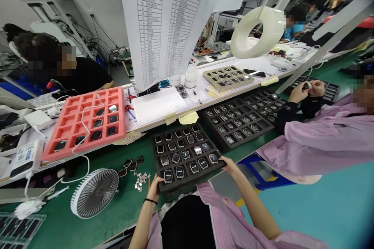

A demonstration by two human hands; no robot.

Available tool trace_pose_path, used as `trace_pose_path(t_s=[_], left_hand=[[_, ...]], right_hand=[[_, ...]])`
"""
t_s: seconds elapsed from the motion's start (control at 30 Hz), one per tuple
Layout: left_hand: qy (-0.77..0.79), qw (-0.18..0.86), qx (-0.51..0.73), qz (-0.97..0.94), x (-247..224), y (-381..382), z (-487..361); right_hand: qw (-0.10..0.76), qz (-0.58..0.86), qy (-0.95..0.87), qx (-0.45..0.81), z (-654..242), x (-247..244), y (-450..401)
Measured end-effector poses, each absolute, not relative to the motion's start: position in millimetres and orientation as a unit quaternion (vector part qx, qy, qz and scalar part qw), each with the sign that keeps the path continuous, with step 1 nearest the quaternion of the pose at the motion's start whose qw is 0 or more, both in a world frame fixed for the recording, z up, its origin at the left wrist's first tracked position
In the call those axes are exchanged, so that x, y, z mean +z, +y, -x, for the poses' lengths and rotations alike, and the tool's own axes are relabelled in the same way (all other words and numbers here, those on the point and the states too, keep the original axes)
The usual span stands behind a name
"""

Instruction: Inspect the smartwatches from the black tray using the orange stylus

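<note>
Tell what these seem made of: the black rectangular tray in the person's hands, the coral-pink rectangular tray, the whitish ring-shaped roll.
Black rectangular tray: probably dense foam, matte, judging by its thick, dull walls.
Coral-pink rectangular tray: likely foam too, matte, with thick-walled pockets.
Whitish ring-shaped roll: perhaps plastic tape, glossy; its highlights and milky translucence suggest it.

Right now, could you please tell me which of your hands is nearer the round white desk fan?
Left. The left hand holds the black rectangular tray at its left side, right of the fan; the right hand is farther, at the tray's right side.
</note>
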State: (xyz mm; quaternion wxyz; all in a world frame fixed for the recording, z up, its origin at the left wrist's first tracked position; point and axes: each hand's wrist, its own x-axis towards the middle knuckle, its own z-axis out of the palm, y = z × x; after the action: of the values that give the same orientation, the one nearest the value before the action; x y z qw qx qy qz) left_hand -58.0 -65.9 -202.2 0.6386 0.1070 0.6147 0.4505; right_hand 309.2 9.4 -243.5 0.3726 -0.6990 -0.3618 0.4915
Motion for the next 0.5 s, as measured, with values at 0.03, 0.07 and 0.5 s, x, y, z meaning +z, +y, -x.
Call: trace_pose_path(t_s=[0.03,0.07,0.5], left_hand=[[0.607,0.639,0.460,-0.110,-199,-65,60],[0.601,0.638,0.468,-0.112,-195,-64,62],[0.604,0.602,0.516,-0.081,-197,-5,102]], right_hand=[[0.385,0.688,-0.353,0.504,-308,-239,10],[0.395,0.678,-0.343,0.516,-307,-233,11],[0.420,0.610,-0.323,0.589,-260,-204,85]])
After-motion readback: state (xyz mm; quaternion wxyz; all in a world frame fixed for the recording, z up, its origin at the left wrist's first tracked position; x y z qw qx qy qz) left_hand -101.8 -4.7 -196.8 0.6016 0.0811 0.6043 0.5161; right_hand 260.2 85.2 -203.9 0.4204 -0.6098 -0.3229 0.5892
